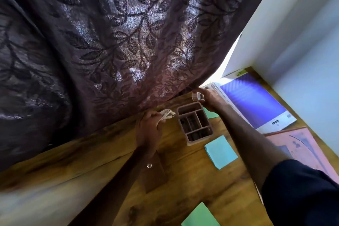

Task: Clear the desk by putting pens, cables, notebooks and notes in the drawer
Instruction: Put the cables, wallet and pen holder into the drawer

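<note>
Head view, looking down along both arms onto a wooden desk (183, 185) set against a dark, leaf-patterned curtain (110, 42). Left hand (149, 130) reaches to the desk's far edge with its fingers curled round a bunched white cable (166, 113); loops and a plug end poke out past the fingers. Right hand (211, 101) is farther back, near the curtain hem, pinching a small round object (197, 95), brown and clear. What it is cannot be told.

Between the hands stands a pen tray (194, 123) with several compartments and dark pens inside. A teal pad (220, 151) lies just in front of the tray, and a green note (200, 216) lies near the bottom edge. A brown pouch (154, 176) with a snap lies under the left forearm. To the right, a blue book (256, 104) and a pink book (302, 145) lie beside a white wall (293, 33). No drawer is in view.

Handling, as a judgement:
- **Cable:** it looks light and floppy, and its loops will likely spring loose unless the bundle is held round its middle.
- **Pad and note:** they look thin and light, best lifted by pinching a corner or sliding a fingertip under an edge.
- **Books:** they seem stiffer and heavier, so the spine or a long edge suits them.
- **Pens:** they could spill if the tray tips.

Writing: the blue book's white band carries a small dark label and a barcode-like mark, both too small to read. Nothing else is legible.
</note>
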Available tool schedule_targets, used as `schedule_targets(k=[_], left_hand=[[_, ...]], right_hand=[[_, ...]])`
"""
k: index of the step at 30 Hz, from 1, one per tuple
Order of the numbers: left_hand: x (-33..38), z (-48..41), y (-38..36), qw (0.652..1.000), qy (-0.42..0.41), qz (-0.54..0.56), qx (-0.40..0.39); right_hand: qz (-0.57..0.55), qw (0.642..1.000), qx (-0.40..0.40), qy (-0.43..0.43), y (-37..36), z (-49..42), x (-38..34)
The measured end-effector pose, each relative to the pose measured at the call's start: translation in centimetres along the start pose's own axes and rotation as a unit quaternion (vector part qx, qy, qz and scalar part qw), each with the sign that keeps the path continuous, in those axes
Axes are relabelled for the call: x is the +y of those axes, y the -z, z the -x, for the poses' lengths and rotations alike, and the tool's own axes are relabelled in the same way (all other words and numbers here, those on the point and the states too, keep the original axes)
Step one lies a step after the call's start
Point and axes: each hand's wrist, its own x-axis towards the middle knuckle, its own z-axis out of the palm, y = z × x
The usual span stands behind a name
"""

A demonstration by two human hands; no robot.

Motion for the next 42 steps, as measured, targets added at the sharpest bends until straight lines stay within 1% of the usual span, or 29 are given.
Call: schedule_targets(k=[4, 6, 9, 12, 15, 17, 19, 20, 22, 24, 27, 30, 32, 34, 37, 39, 42], left_hand=[[0.2, 0.8, 0.8, 1.000, -0.008, 0.008, 0.017], [0.6, 1.4, 1.3, 1.000, -0.006, 0.015, 0.025], [2.5, 2.8, 2.5, 0.998, -0.015, 0.045, 0.032], [5.0, 5.2, 2.9, 0.995, -0.053, 0.077, 0.034], [7.6, 7.8, 2.0, 0.988, -0.117, 0.097, 0.017], [9.4, 9.5, 0.9, 0.979, -0.178, 0.100, -0.004], [11.9, 11.5, -0.2, 0.966, -0.221, 0.131, -0.041], [13.2, 12.7, -0.6, 0.958, -0.225, 0.163, -0.065], [15.7, 14.9, -1.6, 0.946, -0.208, 0.222, -0.115], [18.3, 17.4, -2.7, 0.936, -0.193, 0.236, -0.175], [21.2, 21.2, -4.8, 0.923, -0.151, 0.218, -0.279], [23.3, 25.4, -7.8, 0.878, -0.099, 0.205, -0.422], [25.2, 28.3, -9.6, 0.848, -0.114, 0.182, -0.484], [27.2, 31.1, -11.5, 0.838, -0.169, 0.134, -0.502], [29.4, 34.7, -14.8, 0.829, -0.233, 0.057, -0.504], [30.7, 36.8, -17.1, 0.809, -0.299, -0.010, -0.506], [32.4, 38.9, -19.2, 0.786, -0.375, -0.114, -0.478]], right_hand=[[0.020, 0.999, 0.036, 0.015, -0.2, 0.9, -0.8], [-0.027, 0.997, 0.078, -0.003, -0.2, 1.9, -0.7], [-0.129, 0.975, 0.178, -0.036, 0.2, 4.7, 0.1], [-0.170, 0.949, 0.264, -0.036, 1.0, 9.7, 1.3], [-0.195, 0.936, 0.288, -0.052, 1.4, 16.2, 3.3], [-0.203, 0.928, 0.303, -0.074, 1.4, 20.4, 4.6], [-0.220, 0.914, 0.323, -0.109, 1.3, 24.6, 5.3], [-0.229, 0.908, 0.330, -0.123, 1.3, 26.6, 5.6], [-0.245, 0.899, 0.332, -0.149, 1.1, 30.6, 6.0], [-0.266, 0.889, 0.327, -0.180, 0.8, 35.1, 6.8], [-0.306, 0.871, 0.310, -0.228, -0.4, 41.4, 8.3], [-0.309, 0.851, 0.314, -0.287, -2.0, 48.5, 10.3], [-0.307, 0.829, 0.320, -0.341, -3.0, 53.6, 11.9], [-0.301, 0.809, 0.315, -0.394, -4.0, 58.1, 13.3], [-0.307, 0.777, 0.310, -0.454, -5.8, 62.9, 15.3], [-0.324, 0.756, 0.309, -0.477, -7.0, 65.0, 16.7], [-0.335, 0.738, 0.313, -0.496, -8.5, 66.8, 18.1]])
